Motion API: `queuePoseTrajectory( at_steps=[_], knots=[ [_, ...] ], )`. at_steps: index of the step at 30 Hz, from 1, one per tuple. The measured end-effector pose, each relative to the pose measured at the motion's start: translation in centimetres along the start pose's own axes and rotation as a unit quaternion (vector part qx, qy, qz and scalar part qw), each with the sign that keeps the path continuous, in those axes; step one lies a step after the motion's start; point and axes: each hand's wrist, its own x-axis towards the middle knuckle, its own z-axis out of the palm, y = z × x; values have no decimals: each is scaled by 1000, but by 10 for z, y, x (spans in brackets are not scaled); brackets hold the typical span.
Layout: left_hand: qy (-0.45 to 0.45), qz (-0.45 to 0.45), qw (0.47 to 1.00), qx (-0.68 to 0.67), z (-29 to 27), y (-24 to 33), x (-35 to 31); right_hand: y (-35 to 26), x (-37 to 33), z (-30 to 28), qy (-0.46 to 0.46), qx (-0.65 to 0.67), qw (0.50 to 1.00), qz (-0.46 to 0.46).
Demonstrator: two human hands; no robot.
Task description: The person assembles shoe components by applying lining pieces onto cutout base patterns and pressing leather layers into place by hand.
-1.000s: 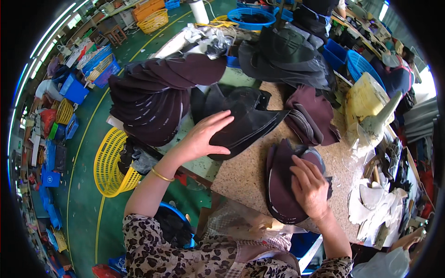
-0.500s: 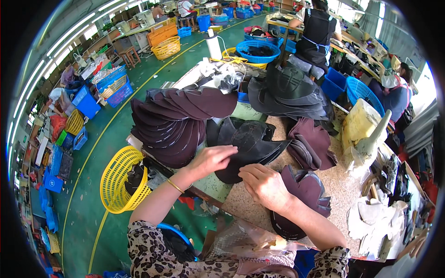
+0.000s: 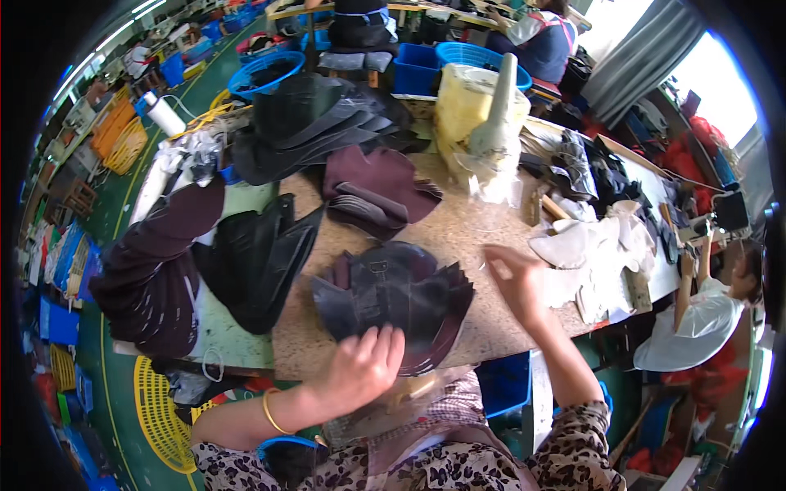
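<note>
On the speckled board (image 3: 286, 344) in front of me lies a small pile of shoe upper pieces (image 3: 393, 286), black on top with maroon edges showing. My left hand (image 3: 360, 368) is at the near edge of this pile, fingers curled and pressed together on the top black piece. My right hand (image 3: 517, 282) hovers over the board to the right of the pile. Its thumb and fingers are bent together in a pinch; whatever they hold, if anything, is too small to make out. Beyond the pile lies a folded maroon stack (image 3: 381, 184).
Black pieces (image 3: 258, 266) and a fanned maroon stack (image 3: 160, 270) lie at left, with a larger black stack (image 3: 315, 119) behind. A yellowish block with a pale horn (image 3: 483, 123) stands at the back. White scraps (image 3: 602, 254) cover the right side. A yellow basket (image 3: 155, 417) is below left.
My view has swung right, and the pile at the right now lies before me. My left hand has moved from the black pieces to this pile; my right hand is now past it.
</note>
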Motion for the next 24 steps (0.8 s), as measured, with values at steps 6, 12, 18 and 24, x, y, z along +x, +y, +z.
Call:
queuePoseTrajectory(
  at_steps=[6,12,18,24],
  knots=[
    [-11,-43,982,-185,-7,0,32,45,-35,-53,-128,-337,914,189],
    [35,68,973,-216,21,22,120,48,-22,-38,-259,-403,866,145],
    [145,98,972,-159,93,55,193,74,-31,-92,98,92,938,319],
    [5,-76,991,-107,89,3,212,26,-34,-180,376,-63,908,172]
  ],
)
